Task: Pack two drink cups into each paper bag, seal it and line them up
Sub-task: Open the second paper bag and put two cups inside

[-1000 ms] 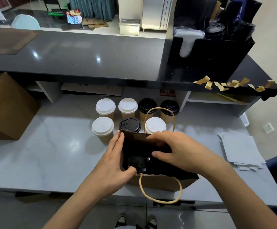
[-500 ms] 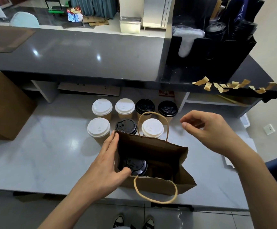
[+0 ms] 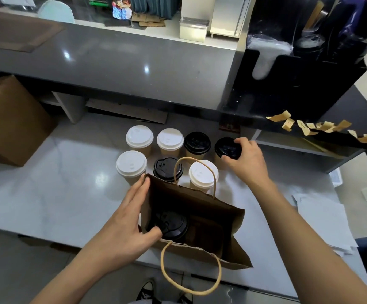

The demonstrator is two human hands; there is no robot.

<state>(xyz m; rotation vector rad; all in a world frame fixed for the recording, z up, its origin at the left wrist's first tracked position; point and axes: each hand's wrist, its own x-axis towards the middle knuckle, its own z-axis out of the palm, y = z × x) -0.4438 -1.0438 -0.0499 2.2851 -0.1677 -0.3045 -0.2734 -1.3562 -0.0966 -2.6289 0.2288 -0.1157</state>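
Packing the first bag, judging by what shows: 1 black-lidded cup (image 3: 171,224) stands inside the paper bag (image 3: 219,218) on the bench (image 3: 46,194). The left hand (image 3: 125,224) pinches the bag's rim, holding it open. The right hand (image 3: 247,160) has its grip curled round the lid of a second cup (image 3: 227,148). Next: lift it straight up and lower it beside the first.

Matt brown paper bag (image 3: 228,218) with twisted paper-cord handles (image 3: 200,288). Kraft-paper cups carry smooth plastic lids (image 3: 139,137). Glossy pale marble-look counter (image 3: 53,194); polished dark upper ledge (image 3: 112,69).
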